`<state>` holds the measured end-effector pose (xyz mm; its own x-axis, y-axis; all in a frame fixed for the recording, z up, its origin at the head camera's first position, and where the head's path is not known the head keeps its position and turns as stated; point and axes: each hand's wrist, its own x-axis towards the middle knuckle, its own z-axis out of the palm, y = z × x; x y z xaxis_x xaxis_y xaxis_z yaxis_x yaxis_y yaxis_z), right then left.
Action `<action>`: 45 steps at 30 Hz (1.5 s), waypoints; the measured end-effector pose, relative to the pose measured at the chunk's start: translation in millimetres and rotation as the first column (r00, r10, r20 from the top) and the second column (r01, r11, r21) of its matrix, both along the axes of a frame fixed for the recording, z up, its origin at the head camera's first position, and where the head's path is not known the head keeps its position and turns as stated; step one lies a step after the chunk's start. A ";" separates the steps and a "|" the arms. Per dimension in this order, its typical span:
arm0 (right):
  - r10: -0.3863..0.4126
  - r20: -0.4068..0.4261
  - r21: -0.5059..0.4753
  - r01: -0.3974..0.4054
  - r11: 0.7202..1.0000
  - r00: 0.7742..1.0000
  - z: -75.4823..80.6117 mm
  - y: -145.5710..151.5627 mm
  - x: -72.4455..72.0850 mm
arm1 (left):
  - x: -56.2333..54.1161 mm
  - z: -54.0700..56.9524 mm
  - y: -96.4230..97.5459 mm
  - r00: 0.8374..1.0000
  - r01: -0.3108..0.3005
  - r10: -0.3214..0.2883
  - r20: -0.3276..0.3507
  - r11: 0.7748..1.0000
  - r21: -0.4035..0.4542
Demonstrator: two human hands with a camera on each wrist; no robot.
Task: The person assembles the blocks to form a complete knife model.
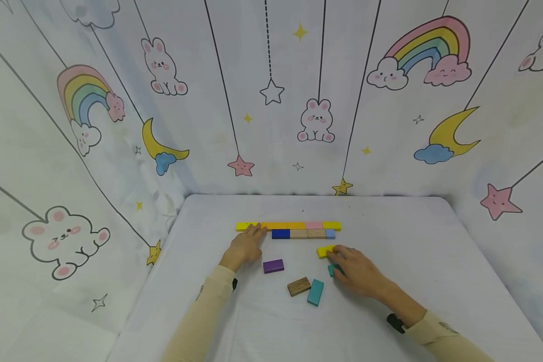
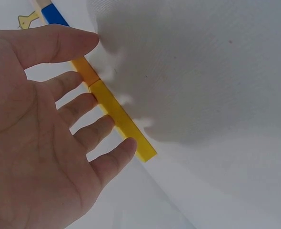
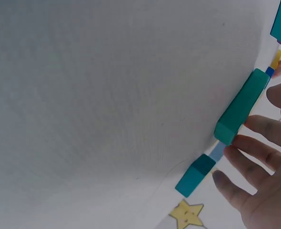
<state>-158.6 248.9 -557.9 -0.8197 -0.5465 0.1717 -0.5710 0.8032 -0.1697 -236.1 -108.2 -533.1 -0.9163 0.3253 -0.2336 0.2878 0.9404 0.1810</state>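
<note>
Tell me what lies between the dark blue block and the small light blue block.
Two plain wooden blocks, end to end, lie between the dark blue block and small light blue block, in the head view.

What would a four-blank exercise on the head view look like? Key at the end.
In the far row, the block just left of the right-end yellow block is ____.
Between the dark blue block and the light blue block sit ____ bare-wood blocks.
The loose block nearest the left hand is ____.
The loose block just beyond the teal block partly hidden by the right hand is ____.

Missing words: pink; two; purple; yellow.
</note>
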 end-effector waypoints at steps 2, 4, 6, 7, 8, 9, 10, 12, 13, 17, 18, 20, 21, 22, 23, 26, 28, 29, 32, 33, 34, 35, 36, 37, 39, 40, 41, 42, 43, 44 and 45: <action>0.007 0.001 -0.002 -0.007 1.000 1.000 -0.2 -2.1 -0.5 | 0.2 1.0 0.3 1.000 0.000 0.000 0.003 1.000 0.001; 0.012 0.006 -0.002 -0.012 1.000 1.000 -0.3 -4.2 -0.8 | 0.3 1.8 0.7 1.000 -0.001 0.001 0.006 1.000 0.003; 0.012 0.007 -0.001 -0.012 1.000 1.000 -0.8 -6.4 -0.9 | -0.2 2.4 1.0 1.000 0.000 0.000 0.012 1.000 -0.003; 0.012 0.008 -0.001 -0.012 1.000 1.000 -0.8 -7.7 -1.1 | -0.7 2.4 1.0 1.000 0.000 0.000 0.012 1.000 -0.004; 0.011 0.009 0.000 -0.011 1.000 1.000 -0.9 -8.9 -1.1 | -1.0 2.1 1.1 1.000 -0.001 0.001 0.013 1.000 -0.009; 0.012 0.010 0.000 -0.012 1.000 1.000 -0.9 -10.3 -1.4 | -1.2 2.0 1.2 1.000 -0.002 0.003 0.013 1.000 -0.012; 0.011 0.013 0.000 -0.011 1.000 1.000 -0.5 -12.0 -1.5 | -1.3 2.0 1.3 1.000 -0.004 0.004 0.014 1.000 -0.013; 0.011 0.020 0.002 -0.011 1.000 1.000 -0.1 -14.9 -1.9 | -1.0 2.2 1.3 1.000 -0.006 0.006 0.013 1.000 -0.012; 0.010 0.023 0.003 -0.010 1.000 1.000 -0.1 -16.1 -1.8 | -0.9 2.3 1.3 1.000 -0.006 0.006 0.013 1.000 -0.010; 0.004 0.040 0.001 -0.004 1.000 0.999 -0.8 -18.9 -1.9 | -0.1 2.6 1.3 1.000 -0.005 0.005 0.018 1.000 -0.009; 0.004 0.041 0.002 -0.004 1.000 0.999 -1.2 -19.2 -1.9 | -0.1 2.4 1.3 1.000 -0.005 0.005 0.018 1.000 -0.009; 0.004 0.041 0.000 -0.004 1.000 0.999 -1.1 -19.9 -2.0 | 0.3 2.5 1.4 1.000 -0.007 0.007 0.017 1.000 -0.009; 0.005 0.038 -0.002 -0.005 1.000 0.999 -1.1 -20.2 -1.8 | 0.7 2.8 1.4 1.000 -0.009 0.009 0.016 1.000 -0.008; 0.005 0.034 -0.001 -0.005 1.000 0.999 -1.5 -20.3 -1.8 | 0.8 3.0 1.5 1.000 -0.010 0.010 0.014 1.000 -0.008; 0.007 0.032 -0.001 -0.007 1.000 0.999 -1.6 -20.5 -1.9 | 0.8 3.2 1.6 1.000 -0.010 0.010 0.014 1.000 -0.007; 0.019 0.027 -0.011 -0.018 1.000 0.999 -1.5 -20.9 -2.0 | 1.3 4.8 1.7 1.000 -0.008 0.008 0.009 1.000 0.000; 0.026 0.024 -0.016 -0.026 1.000 0.999 -1.5 -20.8 -1.9 | 1.7 5.6 1.9 1.000 -0.008 0.008 0.008 1.000 0.005; 0.031 0.026 -0.021 -0.030 0.999 0.999 -1.3 -20.7 -1.8 | 1.9 6.0 2.0 1.000 -0.008 0.008 0.008 1.000 0.008; 0.037 0.028 -0.034 -0.036 0.999 0.999 -1.6 -20.3 -1.2 | 2.8 6.9 1.9 1.000 -0.008 0.008 0.011 1.000 0.008; 0.039 0.027 -0.038 -0.038 0.999 0.999 -1.8 -20.2 -0.9 | 3.0 7.0 1.8 1.000 -0.007 0.007 0.013 1.000 0.007; 0.042 0.028 -0.044 -0.041 0.998 0.999 -1.8 -20.3 -0.5 | 3.2 7.0 1.6 1.000 -0.007 0.007 0.013 1.000 0.006; 0.046 0.027 -0.047 -0.045 0.998 0.999 -1.9 -20.5 -0.4 | 3.2 6.9 1.4 1.000 -0.005 0.005 0.013 1.000 0.004; 0.049 0.027 -0.052 -0.048 0.998 0.998 -1.8 -20.8 -0.3 | 3.1 6.7 1.3 1.000 -0.005 0.005 0.014 1.000 0.003; 0.052 0.027 -0.058 -0.051 0.997 0.998 -1.5 -21.2 0.0 | 2.9 6.3 1.1 1.000 -0.004 0.004 0.012 1.000 0.003; 0.056 0.024 -0.063 -0.054 0.997 0.998 -1.2 -22.3 0.0 | 2.0 5.0 0.7 1.000 -0.001 0.001 0.008 1.000 0.001; 0.057 0.024 -0.065 -0.056 0.996 0.998 -0.8 -23.0 -0.1 | 1.3 4.2 0.5 1.000 0.000 0.000 0.008 1.000 -0.001; 0.058 0.024 -0.066 -0.057 0.996 0.998 -0.4 -23.8 -0.2 | 0.8 3.5 0.3 1.000 0.000 0.000 0.006 1.000 -0.002; 0.060 0.025 -0.067 -0.058 0.996 0.998 -0.2 -24.7 -0.3 | 0.4 3.0 0.2 1.000 0.002 -0.002 0.005 1.000 -0.003; 0.059 0.026 -0.065 -0.058 0.996 0.998 0.2 -25.7 -0.3 | 0.2 2.7 0.0 1.000 0.003 -0.003 0.003 1.000 -0.006; 0.059 0.027 -0.063 -0.058 0.996 0.998 0.4 -26.8 -0.3 | 0.1 2.6 0.0 1.000 0.005 -0.005 0.002 1.000 -0.008; 0.060 0.033 -0.063 -0.057 0.996 0.998 0.9 -28.1 -0.3 | 0.3 2.6 0.1 1.000 0.005 -0.005 0.003 1.000 -0.010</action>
